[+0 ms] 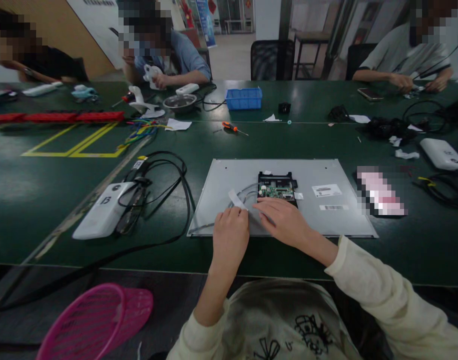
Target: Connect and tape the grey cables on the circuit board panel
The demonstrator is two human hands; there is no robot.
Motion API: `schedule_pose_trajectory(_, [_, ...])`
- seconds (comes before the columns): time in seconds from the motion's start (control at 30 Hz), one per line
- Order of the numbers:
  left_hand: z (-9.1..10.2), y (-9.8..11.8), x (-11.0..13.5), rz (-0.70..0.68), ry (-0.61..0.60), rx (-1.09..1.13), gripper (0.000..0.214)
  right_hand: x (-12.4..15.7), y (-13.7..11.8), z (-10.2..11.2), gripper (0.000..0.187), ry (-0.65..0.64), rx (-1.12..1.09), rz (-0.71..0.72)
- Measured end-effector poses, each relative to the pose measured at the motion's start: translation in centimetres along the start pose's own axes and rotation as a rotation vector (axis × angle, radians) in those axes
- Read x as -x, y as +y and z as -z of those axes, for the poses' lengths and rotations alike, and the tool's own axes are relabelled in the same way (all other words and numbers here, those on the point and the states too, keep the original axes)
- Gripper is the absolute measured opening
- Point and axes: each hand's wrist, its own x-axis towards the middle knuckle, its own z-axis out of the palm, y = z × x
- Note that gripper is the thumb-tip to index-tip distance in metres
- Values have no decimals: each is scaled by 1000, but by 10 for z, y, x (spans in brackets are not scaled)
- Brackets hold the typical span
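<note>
A flat grey metal panel (209,187) lies on the table in front of me. A green circuit board (276,191) in a black frame is at its middle, with grey cables (247,190) running left from it. My left hand (232,232) is closed over the panel's near part, by the cables. A white strip (235,199) lies across the cables and meets its fingertips; what the fingers grip is hidden. My right hand (285,220) reaches over the panel just below the board, fingers stretched left, with no held object showing.
To the left lie a white power bank (103,212) and coiled black cables (183,180). A pixelated pink phone-like object (382,192) is right of the panel. Beyond are an orange screwdriver (231,127), blue basket (244,98) and metal bowl (179,102). Several people sit opposite. A pink basket (119,300) stands below.
</note>
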Motion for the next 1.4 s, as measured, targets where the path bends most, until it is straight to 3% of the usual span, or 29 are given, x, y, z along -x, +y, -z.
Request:
schedule_pose_trajectory(0.1, [5, -5, -5, -21, 16, -18, 22, 0, 1, 1, 29, -2, 4, 5])
schedule_pose_trajectory(0.23, [17, -27, -21, 17, 124, -67, 25, -5, 9, 13, 31, 51, 14, -39])
schedule_pose_trajectory(0.33, [22, -47, -35, -5, 174, -100, 26, -9, 25, 32, 30, 164, -3, -132])
schedule_pose_trajectory(0.43, [17, -61, -43, -93, 143, -123, 27, -7, 49, 53, 28, 256, -33, -299])
schedule_pose_trajectory(0.67, [-3, -76, -42, -138, 24, -153, 27, 13, 96, 75, 23, -6, -111, -559])
schedule_pose_trajectory(0.8, [3, -71, -44, -97, 15, -133, 25, 14, 98, 72, 23, -141, -156, -593])
schedule_pose_trajectory(0.93, [23, -52, -56, -144, 29, -77, 27, 14, 97, 66, 22, -208, -161, -591])
schedule_pose_trajectory(1.1, [42, -27, -100, -223, 8, 14, 27, 18, 102, 54, 24, -211, -206, -587])
schedule_pose_trajectory(1.2, [30, -15, -139, -256, -4, 119, 26, 19, 103, 51, 27, -196, -199, -605])
schedule_pose_trajectory(1.3, [1, -8, -168, -265, -40, 246, 26, 18, 103, 55, 22, -174, -189, -628])
schedule_pose_trajectory(1.4, [-31, -7, -181, -244, -60, 377, 26, 20, 110, 66, 21, -103, -144, -666])
